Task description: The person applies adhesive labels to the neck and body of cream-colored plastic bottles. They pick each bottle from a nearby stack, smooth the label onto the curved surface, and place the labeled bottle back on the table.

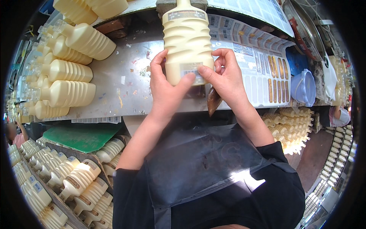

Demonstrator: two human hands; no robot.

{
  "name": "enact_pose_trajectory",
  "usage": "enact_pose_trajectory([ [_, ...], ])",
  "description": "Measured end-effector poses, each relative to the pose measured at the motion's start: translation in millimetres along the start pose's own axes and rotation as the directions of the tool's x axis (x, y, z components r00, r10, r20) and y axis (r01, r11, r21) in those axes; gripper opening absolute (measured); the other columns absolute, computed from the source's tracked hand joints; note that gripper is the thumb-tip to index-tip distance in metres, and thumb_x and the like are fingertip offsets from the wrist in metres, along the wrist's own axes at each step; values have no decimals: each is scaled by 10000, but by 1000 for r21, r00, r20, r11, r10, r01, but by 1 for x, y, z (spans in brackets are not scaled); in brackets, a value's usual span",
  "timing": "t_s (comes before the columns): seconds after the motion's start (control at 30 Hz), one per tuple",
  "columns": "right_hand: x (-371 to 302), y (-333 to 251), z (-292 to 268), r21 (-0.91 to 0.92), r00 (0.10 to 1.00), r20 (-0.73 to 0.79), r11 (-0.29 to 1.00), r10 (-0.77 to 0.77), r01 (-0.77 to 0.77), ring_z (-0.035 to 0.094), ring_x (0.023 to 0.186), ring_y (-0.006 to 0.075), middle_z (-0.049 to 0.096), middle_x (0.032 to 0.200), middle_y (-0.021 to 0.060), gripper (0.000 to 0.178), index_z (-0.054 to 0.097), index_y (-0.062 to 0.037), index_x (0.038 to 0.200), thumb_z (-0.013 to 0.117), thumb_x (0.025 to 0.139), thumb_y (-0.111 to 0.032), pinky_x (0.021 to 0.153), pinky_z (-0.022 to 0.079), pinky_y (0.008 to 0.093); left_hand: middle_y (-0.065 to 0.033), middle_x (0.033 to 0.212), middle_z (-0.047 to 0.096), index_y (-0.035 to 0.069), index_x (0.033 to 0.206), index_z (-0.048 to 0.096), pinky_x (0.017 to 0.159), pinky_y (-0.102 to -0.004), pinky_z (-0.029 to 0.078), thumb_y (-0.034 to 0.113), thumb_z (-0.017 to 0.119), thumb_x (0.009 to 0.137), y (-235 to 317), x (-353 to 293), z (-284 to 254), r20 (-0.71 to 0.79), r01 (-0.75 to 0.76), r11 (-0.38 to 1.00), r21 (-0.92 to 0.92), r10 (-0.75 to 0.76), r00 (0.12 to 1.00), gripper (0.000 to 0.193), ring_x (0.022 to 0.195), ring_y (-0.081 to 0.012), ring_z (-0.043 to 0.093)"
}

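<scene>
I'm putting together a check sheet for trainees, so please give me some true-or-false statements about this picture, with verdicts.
1. The left hand and the right hand both touch a cream bottle. True.
2. The hands grasp it by the neck. False: they are toward its base.
3. More bottles are stacked at the left end of the table. True.
4. The bucket on the right is yellow. False: the bucket is light blue.
5. A green board lies on the person's left. True.
6. The apron is white. False: the apron is dark.
</scene>
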State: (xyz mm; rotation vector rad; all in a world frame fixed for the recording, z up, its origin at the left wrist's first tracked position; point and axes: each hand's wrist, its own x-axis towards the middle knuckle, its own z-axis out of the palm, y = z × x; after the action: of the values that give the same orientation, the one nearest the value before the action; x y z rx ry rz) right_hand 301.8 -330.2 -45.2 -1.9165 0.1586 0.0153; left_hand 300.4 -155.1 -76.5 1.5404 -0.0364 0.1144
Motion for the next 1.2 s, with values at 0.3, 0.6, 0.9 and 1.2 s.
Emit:
enact_pose_trajectory([
  [0.3,-1,7,-1,38,1000,-6,999,4,-4,468,757,40,486,861,-32,465,521,-25,1214,801,891,-206,661,437,200,-214,1361,513,-19,1443,383,1068,-417,468,228,831,770,-4,1,0,-8,-25,999,34,25,1000,846,1249,-287,557],
  [0.6,14,-20,-29,427,999,48,904,12,-32,661,995,139,701,1112,66,195,688,-22,1111,705,946,-124,864,535,285,-208,1351,513,-19,1446,399,1069,-417,460,262,829,771,-9,0,-1,-14,-64,994,88,65,998,849,1243,-287,555],
  [0.9,-16,-40,-17,-473,487,152,370,-860,800,729,821,241,750,937,77,323,754,-58,1055,733,765,82,715,565,319,-140,1293,534,22,1461,483,1074,-372,418,277,645,989,-25,-1,-9,-45,-144,983,115,150,988,560,1190,-240,531],
  [1.2,-31,-28,2,-20,949,-41,950,-311,311,605,1026,143,604,1150,104,349,507,-5,1294,585,954,9,934,503,304,-139,1240,524,-1,1422,480,1024,-356,424,261,553,1041,-14,4,2,-100,-72,996,-49,67,993,468,1105,-209,521],
])
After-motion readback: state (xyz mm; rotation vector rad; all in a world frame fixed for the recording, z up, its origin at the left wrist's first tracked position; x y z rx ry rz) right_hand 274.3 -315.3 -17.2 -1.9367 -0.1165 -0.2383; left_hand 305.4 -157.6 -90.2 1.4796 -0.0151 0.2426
